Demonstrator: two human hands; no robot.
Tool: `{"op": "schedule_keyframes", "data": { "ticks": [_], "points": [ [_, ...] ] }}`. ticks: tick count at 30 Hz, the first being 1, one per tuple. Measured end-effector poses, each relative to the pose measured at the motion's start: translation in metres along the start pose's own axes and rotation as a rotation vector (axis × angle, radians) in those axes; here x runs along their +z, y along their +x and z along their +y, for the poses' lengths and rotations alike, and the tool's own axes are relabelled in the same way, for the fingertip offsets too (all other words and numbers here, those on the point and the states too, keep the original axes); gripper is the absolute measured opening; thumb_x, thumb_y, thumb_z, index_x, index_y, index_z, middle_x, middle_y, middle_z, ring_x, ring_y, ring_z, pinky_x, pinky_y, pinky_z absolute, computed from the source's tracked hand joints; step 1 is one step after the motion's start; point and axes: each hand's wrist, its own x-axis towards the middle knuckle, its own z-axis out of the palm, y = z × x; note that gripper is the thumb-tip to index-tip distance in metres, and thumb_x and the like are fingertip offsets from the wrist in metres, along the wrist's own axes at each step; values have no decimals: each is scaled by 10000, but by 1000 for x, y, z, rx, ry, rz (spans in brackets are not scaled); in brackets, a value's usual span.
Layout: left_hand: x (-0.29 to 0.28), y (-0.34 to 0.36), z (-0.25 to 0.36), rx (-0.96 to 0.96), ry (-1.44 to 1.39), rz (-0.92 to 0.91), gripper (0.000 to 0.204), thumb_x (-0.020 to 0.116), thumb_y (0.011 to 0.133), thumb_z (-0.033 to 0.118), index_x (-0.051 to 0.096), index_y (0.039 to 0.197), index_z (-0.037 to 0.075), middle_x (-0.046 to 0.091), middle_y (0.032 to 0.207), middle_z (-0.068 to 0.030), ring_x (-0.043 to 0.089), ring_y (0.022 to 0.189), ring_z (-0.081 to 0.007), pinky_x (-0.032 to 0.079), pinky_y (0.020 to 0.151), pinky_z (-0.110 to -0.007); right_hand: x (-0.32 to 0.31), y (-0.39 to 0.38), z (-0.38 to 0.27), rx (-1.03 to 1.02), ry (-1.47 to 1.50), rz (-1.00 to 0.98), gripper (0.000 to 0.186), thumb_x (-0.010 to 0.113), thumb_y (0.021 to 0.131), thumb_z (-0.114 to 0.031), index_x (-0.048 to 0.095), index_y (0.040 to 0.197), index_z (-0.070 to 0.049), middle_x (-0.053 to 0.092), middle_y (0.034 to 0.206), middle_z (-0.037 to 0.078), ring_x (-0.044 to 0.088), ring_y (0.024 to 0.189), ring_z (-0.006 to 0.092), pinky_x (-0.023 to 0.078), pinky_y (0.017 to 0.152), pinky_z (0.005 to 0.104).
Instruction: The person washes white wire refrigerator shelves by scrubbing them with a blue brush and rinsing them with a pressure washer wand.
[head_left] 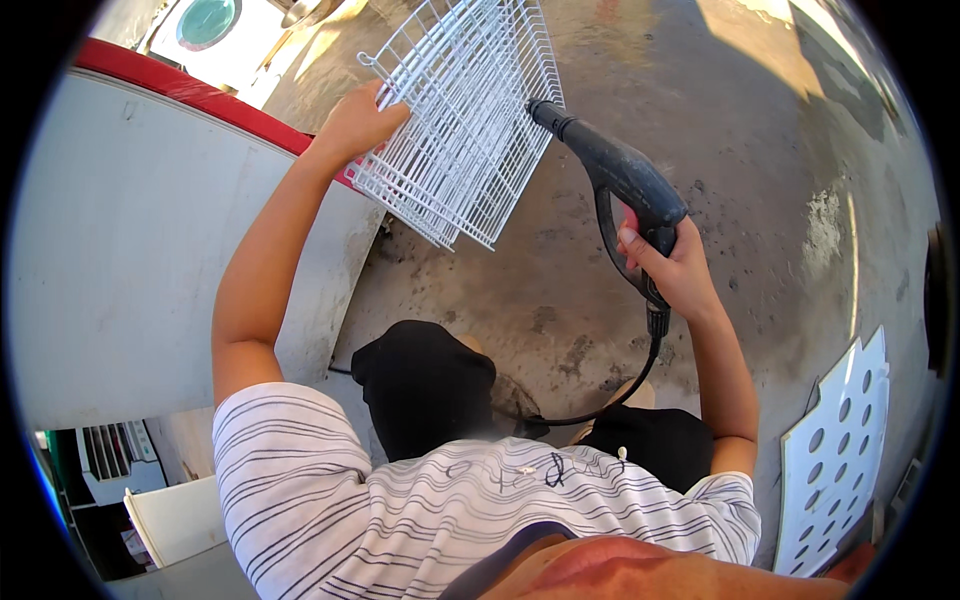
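Observation:
Several white wire racks (470, 110) are held up together, tilted, at the top middle of the head view. My left hand (362, 122) is closed round their left edge. In my right hand (672, 262) is a black pressure washer gun (625, 172), gripped by its handle. One finger lies near the red trigger (628, 218). The gun's nozzle end points up and left, right at the racks' right side; whether it touches them I cannot tell. A black hose (640, 375) runs from the handle's bottom down and left between my knees.
To my left stands a big white panel (150, 230) with a red edge (200, 88). A white board with round holes (835, 450) lies at the right. The concrete floor (780, 200) looks wet. A teal round basin (208, 22) is at the far left.

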Motion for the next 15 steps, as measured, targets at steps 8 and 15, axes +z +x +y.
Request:
{"op": "schedule_keyframes", "data": {
  "ticks": [8, 15],
  "points": [
    [4, 20, -51, -272, -495, 152, 222, 556, 841, 195, 603, 972, 22, 625, 771, -63, 585, 600, -127, 491, 533, -279, 4, 11, -38, -48, -9, -10, 279, 680, 859, -154, 557, 1078, -32, 590, 859, 9, 540, 713, 77, 459, 623, 244],
    [9, 16, -85, -266, -525, 107, 223, 584, 830, 155, 584, 998, 8, 648, 832, -91, 630, 657, -137, 521, 542, -284, 16, 34, -54, 38, -53, -208, 307, 683, 851, -182, 537, 1067, -21, 593, 850, 32, 542, 665, 80, 445, 604, 237]
  ]
}}
